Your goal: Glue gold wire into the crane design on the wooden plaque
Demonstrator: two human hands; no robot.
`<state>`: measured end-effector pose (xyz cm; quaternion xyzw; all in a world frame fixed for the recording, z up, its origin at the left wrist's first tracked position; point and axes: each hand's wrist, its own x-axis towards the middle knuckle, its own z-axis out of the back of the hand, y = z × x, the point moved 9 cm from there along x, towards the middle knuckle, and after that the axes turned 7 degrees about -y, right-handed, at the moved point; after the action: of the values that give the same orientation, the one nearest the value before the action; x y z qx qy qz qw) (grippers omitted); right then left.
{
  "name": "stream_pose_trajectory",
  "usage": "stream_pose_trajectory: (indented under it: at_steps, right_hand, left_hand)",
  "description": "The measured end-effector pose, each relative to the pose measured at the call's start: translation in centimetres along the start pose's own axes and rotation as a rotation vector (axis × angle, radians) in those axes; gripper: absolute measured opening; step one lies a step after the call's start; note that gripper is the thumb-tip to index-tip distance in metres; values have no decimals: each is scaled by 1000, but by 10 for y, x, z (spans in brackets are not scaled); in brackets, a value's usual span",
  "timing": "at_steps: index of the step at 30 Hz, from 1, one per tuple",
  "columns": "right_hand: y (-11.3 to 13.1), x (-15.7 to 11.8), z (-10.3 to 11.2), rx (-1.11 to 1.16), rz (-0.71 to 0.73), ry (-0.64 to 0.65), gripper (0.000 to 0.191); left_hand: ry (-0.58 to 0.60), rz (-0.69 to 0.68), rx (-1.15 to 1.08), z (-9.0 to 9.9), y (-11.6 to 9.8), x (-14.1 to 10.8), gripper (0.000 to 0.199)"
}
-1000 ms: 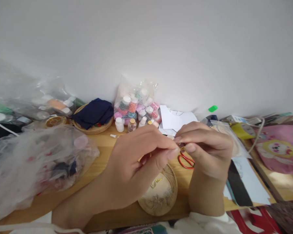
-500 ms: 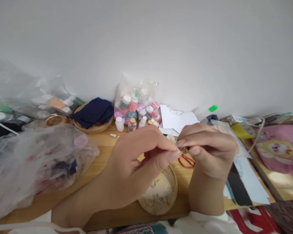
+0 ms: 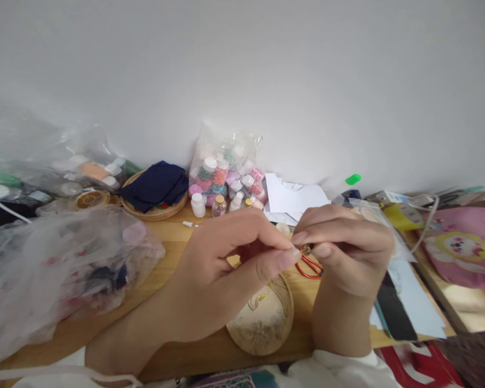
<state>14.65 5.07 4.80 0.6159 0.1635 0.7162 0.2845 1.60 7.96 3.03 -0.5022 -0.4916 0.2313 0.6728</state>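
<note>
My left hand [image 3: 222, 275] is raised over the desk, thumb and forefinger pinched together. Whatever lies between those fingertips is too small to make out. Close beside them, my right hand [image 3: 343, 253] pinches a small dark and gold piece [image 3: 306, 249] between thumb and forefinger. Its kind is unclear. Below the hands lies an embroidery hoop [image 3: 262, 331] with pale cloth, a printed line pattern and some yellow stitching; my left hand covers part of it. Red loops [image 3: 313, 268], like scissor handles, rest on the desk just under the fingertips.
A clear bag of bead jars [image 3: 222, 175] leans on the wall behind small bottles [image 3: 198, 206]. Crumpled plastic bags [image 3: 56, 269] fill the left. Dark blue cloth [image 3: 156, 186] lies on another hoop. White papers [image 3: 297, 194], a black phone [image 3: 396, 310] and a pink bag [image 3: 464, 248] sit to the right.
Both hands stay almost in place with the same pinches. The left hand has shifted very slightly, showing a little more of the hoop.
</note>
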Motion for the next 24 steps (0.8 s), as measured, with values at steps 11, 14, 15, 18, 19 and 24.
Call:
stream_pose_trajectory:
  at_steps: [11, 14, 15, 18, 19, 24]
  right_hand:
    - [0, 0, 0, -25, 7, -1, 21]
    - [2, 0, 1, -13, 31, -20, 19]
    - [3, 0, 1, -14, 41, -23, 19]
    - [5, 0, 2, -27, 56, -37, 19]
    - [5, 0, 2, -34, 54, -41, 19]
    - [7, -1, 4, -99, 73, -71, 18]
  left_hand:
    - [6, 21, 45, -1, 3, 0, 20]
    - [4, 27, 25, -1, 4, 0, 19]
    - [6, 30, 21, -1, 4, 0, 19]
    - [8, 57, -10, -2, 4, 1, 20]
    - [9, 74, -27, -3, 5, 1, 20]
    - [12, 187, -163, -7, 14, 3, 18]
